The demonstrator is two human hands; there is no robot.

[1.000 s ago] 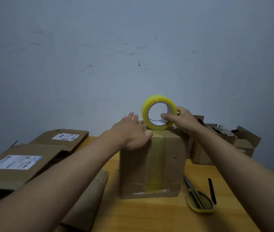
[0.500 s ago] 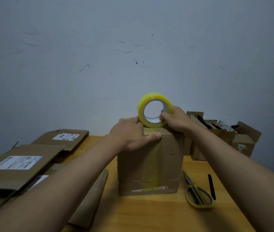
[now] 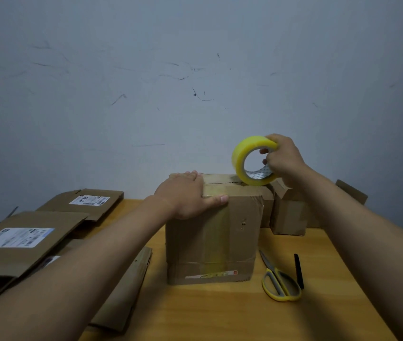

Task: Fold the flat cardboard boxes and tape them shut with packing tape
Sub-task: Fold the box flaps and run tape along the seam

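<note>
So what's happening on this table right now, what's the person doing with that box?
A person is taping an upright brown cardboard box shut on a wooden table. The left hand presses flat on the box's top near edge, holding it steady. The right hand grips a yellow roll of packing tape at the top's right end. Yellow-handled scissors lie to the right, and flat cardboard boxes wait on the left.

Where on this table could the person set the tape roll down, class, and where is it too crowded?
Bare wood lies on the table in front of the box, between the flat cardboard strip and the scissors. The left side is crowded with flattened boxes; small boxes fill the far right. The right hand holds the tape roll.
</note>
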